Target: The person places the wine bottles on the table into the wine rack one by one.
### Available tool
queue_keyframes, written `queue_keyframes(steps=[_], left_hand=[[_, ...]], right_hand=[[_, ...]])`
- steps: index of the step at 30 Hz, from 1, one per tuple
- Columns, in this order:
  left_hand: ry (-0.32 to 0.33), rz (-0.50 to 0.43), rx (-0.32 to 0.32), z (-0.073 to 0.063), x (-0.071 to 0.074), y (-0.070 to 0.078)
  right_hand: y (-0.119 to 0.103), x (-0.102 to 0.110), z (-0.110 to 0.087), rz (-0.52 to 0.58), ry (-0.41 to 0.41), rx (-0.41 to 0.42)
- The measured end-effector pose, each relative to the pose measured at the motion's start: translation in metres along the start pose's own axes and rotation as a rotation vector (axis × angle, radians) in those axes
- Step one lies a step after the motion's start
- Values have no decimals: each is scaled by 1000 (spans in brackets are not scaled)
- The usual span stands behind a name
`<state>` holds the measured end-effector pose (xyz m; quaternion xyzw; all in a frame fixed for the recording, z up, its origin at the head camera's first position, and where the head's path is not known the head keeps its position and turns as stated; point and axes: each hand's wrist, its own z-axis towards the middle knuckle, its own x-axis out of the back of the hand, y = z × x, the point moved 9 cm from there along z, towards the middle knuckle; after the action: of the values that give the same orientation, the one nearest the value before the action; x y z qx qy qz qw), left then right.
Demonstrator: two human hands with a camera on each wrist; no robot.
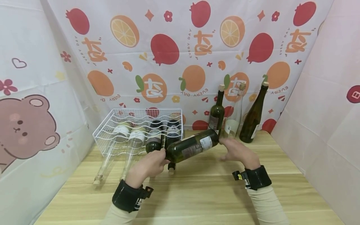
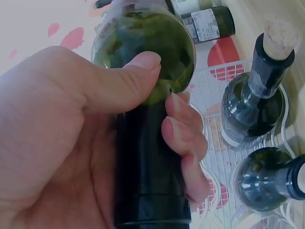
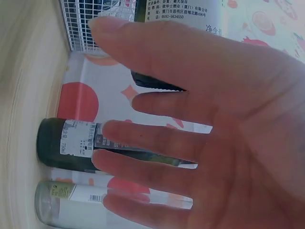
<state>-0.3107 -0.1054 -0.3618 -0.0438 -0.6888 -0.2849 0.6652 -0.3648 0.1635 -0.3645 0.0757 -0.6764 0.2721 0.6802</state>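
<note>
A green glass wine bottle (image 1: 194, 145) with a pale back label is held aslant above the table, base up to the right. My left hand (image 1: 147, 164) grips its neck; in the left wrist view the thumb (image 2: 138, 71) lies along the shoulder and the fingers curl round the other side. By the base, my right hand (image 1: 239, 151) has its fingers spread and straight, as the right wrist view shows. Part of that bottle's label (image 3: 183, 14) shows behind the thumb there. Whether the right hand touches the base, I cannot tell.
On the left stands a white wire rack (image 1: 102, 137) with clear and dark bottles lying in it, corked necks toward me. Upright at the back right are a green bottle (image 1: 216, 114), a clear bottle (image 1: 233, 122) and a dark bottle (image 1: 251, 120), all corked.
</note>
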Motion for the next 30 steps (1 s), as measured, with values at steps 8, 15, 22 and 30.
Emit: queue_keyframes(steps=[8,15,22,30], left_hand=[[-44,-30,56,-2,3,-14],[-31,-40,59,-6,11,-21],[-1,-36,32,-14,25,-29],[32,-27,38,-27,44,-43]], right_hand=[[-3,-9,0,71,-81,4],[-6,-18,0,116,-173,-19],[-5,-24,3,121,-205,-14],[0,-26,3,133,-224,-28]])
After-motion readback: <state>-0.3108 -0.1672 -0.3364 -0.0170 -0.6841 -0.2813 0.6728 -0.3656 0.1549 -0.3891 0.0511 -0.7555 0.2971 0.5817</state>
